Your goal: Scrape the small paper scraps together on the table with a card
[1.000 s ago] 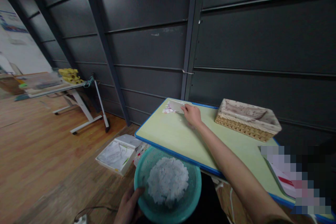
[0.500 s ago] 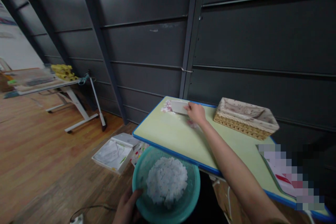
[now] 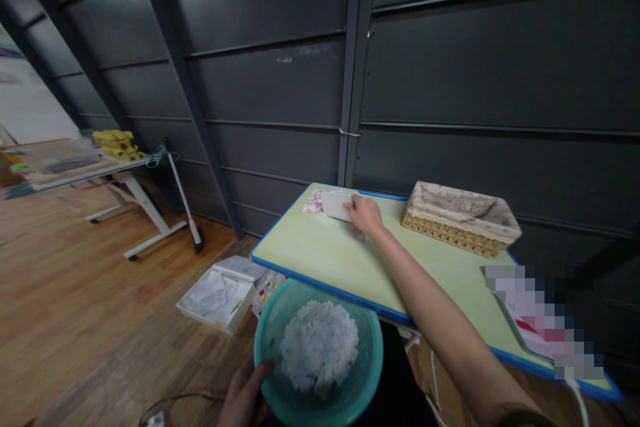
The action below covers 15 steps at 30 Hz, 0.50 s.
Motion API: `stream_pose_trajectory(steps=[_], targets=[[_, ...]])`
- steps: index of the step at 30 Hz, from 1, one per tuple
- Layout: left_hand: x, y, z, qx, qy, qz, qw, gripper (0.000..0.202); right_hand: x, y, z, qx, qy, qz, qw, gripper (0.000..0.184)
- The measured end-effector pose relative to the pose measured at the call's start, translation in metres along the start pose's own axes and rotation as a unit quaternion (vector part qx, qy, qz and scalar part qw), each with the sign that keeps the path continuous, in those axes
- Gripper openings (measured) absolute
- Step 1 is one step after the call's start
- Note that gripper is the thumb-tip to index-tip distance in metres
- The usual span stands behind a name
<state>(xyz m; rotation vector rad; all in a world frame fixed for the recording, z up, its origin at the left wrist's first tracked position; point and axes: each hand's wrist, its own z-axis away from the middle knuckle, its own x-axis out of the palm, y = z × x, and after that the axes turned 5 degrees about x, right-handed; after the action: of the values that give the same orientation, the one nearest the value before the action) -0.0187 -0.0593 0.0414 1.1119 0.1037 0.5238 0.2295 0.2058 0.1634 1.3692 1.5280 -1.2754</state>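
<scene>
Near the far left corner of the pale yellow table, my right hand is closed on a flat, pale rectangular plate with rounded corners. Beside that plate's left end lies a patch of small pink and white bits; more reddish bits show under my wrist. At the lower middle, the fingers of my left hand grip the left rim of a teal plastic basin. A heap of white, flake-like pieces fills much of the basin, which sits just below the table's front edge.
A cloth-lined wicker basket stands at the table's back right, and a partly blurred flat item lies at its right end. An open white box rests on the floor. Another table is far left; a dark panelled wall stands behind.
The view has shifted slightly, so the table and basket appear a little further left. My right hand keeps hold of the plate near the bits; my left hand stays on the basin.
</scene>
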Motion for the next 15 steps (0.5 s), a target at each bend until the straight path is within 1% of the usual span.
stream_pose_trajectory(steps=[2,3,7,9,12,14,15], targets=[[-0.001,-0.003,-0.003,-0.005,0.000,0.008,1.000,0.036,-0.002,0.001,-0.001,0.009,0.003,0.002,1.000,0.034],[-0.001,-0.005,-0.006,-0.010,-0.002,0.012,1.000,0.037,-0.004,0.002,-0.002,0.014,0.005,0.001,1.000,0.034],[-0.004,-0.015,-0.019,-0.017,-0.018,0.016,1.000,0.054,-0.005,0.006,-0.005,0.021,0.018,-0.005,1.000,0.036],[-0.005,-0.017,-0.020,-0.012,-0.029,0.015,0.999,0.055,-0.002,0.005,-0.004,0.010,0.019,-0.006,1.000,0.036],[-0.003,-0.010,-0.012,-0.009,-0.027,0.016,0.999,0.050,0.004,0.001,-0.001,-0.009,0.010,-0.003,1.000,0.036],[-0.002,-0.002,-0.003,-0.011,-0.027,0.013,0.999,0.041,0.005,-0.001,0.001,-0.014,0.004,0.001,1.000,0.036],[-0.001,0.003,0.001,-0.020,-0.036,0.009,0.999,0.036,0.005,-0.001,0.001,-0.013,0.003,0.004,1.000,0.035]])
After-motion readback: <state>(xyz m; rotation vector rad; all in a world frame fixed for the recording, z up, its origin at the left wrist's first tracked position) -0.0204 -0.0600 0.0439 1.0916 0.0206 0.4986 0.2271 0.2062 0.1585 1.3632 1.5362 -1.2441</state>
